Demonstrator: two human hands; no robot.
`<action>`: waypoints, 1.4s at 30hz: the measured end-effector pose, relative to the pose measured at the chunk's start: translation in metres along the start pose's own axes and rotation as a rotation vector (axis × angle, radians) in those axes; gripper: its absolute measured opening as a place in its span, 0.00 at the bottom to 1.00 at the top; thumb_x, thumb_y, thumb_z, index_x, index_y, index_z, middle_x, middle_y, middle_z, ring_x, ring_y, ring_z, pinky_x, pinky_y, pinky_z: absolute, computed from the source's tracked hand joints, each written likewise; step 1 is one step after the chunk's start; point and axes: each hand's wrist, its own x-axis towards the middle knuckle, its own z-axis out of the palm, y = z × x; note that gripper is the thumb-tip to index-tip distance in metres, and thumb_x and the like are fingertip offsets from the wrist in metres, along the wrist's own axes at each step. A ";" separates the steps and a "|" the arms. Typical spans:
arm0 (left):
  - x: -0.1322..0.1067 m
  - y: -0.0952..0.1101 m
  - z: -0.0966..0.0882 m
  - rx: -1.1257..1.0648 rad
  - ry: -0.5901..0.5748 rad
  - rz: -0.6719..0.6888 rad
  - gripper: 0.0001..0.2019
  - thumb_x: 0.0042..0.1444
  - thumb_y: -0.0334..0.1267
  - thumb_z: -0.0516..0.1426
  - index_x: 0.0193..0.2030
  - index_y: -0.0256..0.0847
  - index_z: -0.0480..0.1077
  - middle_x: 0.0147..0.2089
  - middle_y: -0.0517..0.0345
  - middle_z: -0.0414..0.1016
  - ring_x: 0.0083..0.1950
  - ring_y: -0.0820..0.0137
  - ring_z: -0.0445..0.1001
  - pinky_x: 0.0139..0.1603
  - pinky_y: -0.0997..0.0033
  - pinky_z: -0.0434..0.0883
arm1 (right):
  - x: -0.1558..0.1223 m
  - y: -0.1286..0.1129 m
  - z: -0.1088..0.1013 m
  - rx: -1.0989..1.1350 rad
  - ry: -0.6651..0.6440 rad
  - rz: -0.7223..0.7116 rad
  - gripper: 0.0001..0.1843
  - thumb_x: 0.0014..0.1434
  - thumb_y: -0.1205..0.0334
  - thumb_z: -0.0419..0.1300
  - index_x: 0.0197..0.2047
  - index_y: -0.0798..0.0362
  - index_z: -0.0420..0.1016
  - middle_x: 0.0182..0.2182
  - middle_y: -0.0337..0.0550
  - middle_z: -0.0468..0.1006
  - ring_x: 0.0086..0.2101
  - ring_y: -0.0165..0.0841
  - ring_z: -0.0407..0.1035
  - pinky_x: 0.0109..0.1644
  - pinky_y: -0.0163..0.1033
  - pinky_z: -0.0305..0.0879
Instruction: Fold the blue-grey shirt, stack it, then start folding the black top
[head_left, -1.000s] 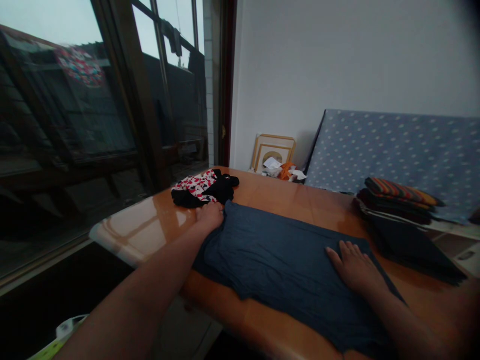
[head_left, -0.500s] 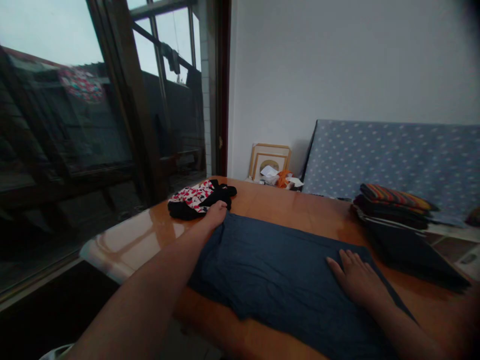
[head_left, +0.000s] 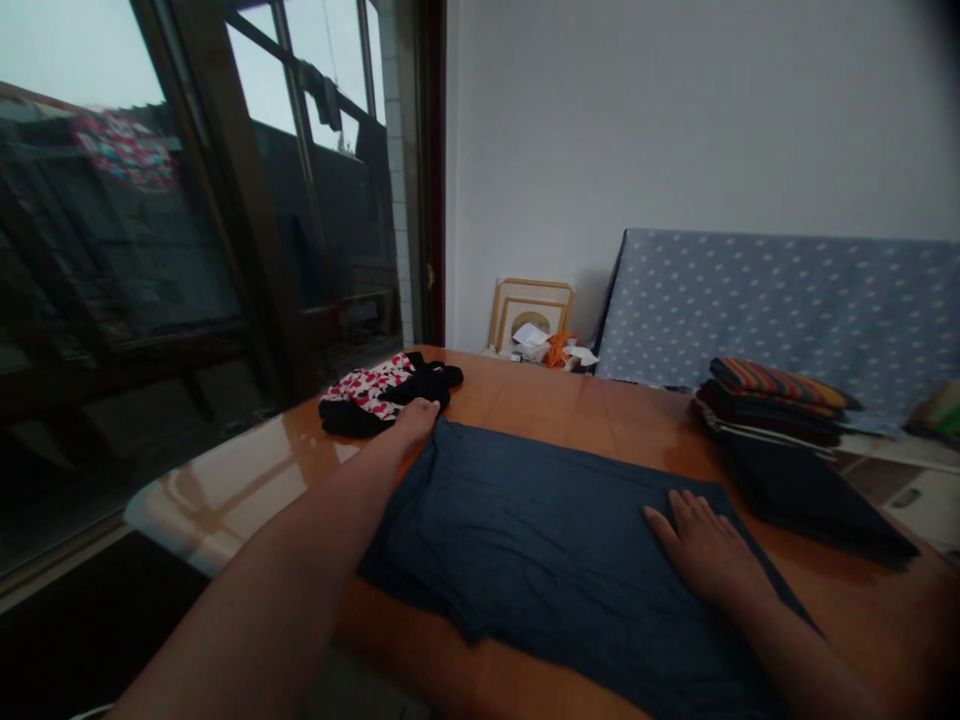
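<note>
My right hand (head_left: 705,545) lies flat and open on the dark blue garment (head_left: 540,530). My left hand (head_left: 416,415) touches its far corner, though I cannot tell whether it grips. The cloth looks soft and limp, so it's best taken by the corners.

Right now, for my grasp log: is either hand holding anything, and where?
Left hand sits at the far corner of the dark blue garment; a pinch cannot be told. Right hand lies flat on it, open.

You're in a home: dotted sofa (head_left: 787,300) behind your worktop (head_left: 570,400), picture frames (head_left: 529,305) against the wall, folded clothes (head_left: 772,400) stacked up.
</note>
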 end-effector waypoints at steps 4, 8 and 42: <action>-0.008 0.004 0.005 0.126 -0.009 -0.031 0.12 0.48 0.48 0.65 0.33 0.43 0.74 0.39 0.52 0.79 0.48 0.58 0.75 0.46 0.66 0.68 | 0.000 0.000 0.000 0.012 0.003 -0.006 0.38 0.66 0.43 0.39 0.70 0.60 0.59 0.69 0.59 0.58 0.68 0.51 0.49 0.70 0.60 0.47; -0.015 0.008 0.011 0.172 0.008 -0.043 0.11 0.53 0.45 0.62 0.40 0.45 0.72 0.42 0.55 0.80 0.47 0.62 0.75 0.47 0.67 0.68 | -0.001 0.000 -0.002 0.025 0.007 -0.013 0.37 0.66 0.44 0.41 0.69 0.60 0.60 0.68 0.59 0.59 0.68 0.52 0.50 0.69 0.61 0.48; -0.138 0.001 -0.028 0.550 -0.320 0.394 0.29 0.66 0.59 0.46 0.70 0.52 0.61 0.76 0.53 0.49 0.77 0.54 0.43 0.71 0.38 0.30 | 0.016 0.022 0.010 0.072 -0.061 -0.025 0.41 0.68 0.41 0.37 0.71 0.65 0.55 0.69 0.62 0.55 0.69 0.51 0.47 0.69 0.60 0.47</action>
